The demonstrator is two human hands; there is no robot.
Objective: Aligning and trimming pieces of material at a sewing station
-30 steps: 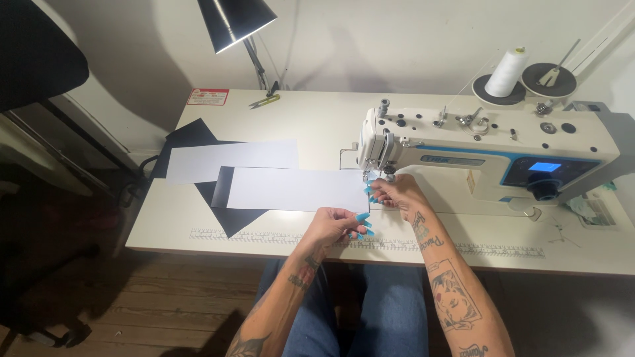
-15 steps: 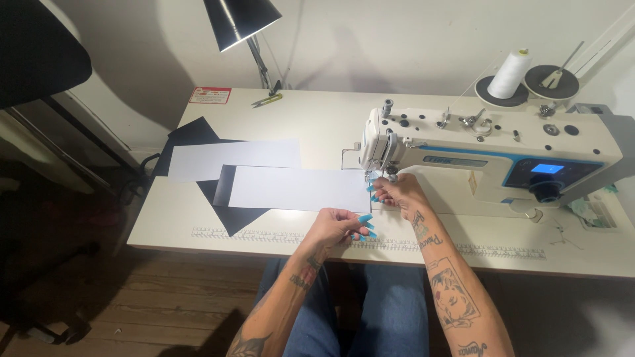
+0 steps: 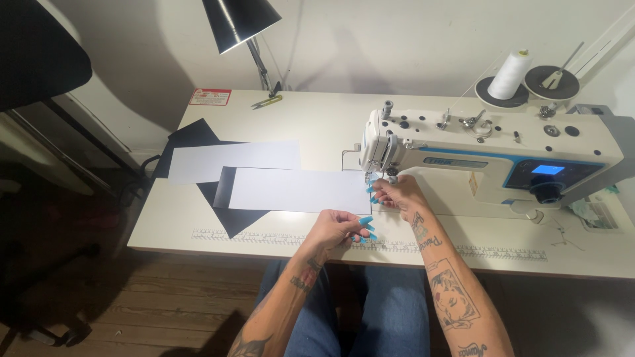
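Note:
A long white strip (image 3: 291,190) lies on the sewing table (image 3: 317,119), its right end under the needle of the white sewing machine (image 3: 489,152). My right hand (image 3: 397,194) pinches that end of the strip just in front of the needle. My left hand (image 3: 340,228) rests on the table at the strip's lower right corner, fingers curled in, and I see nothing in it. A second white strip (image 3: 231,160) lies behind and to the left. Black pieces (image 3: 239,219) lie under both strips.
A black desk lamp (image 3: 241,23) hangs over the table's back. Small thread snips (image 3: 266,101) and a red label (image 3: 210,97) lie at the back left. A white thread cone (image 3: 510,74) stands behind the machine. A printed ruler (image 3: 264,236) runs along the front edge. A dark chair (image 3: 36,59) stands at left.
Both hands stay at the needle end of the strip with almost no movement. Only the view has shifted slightly.

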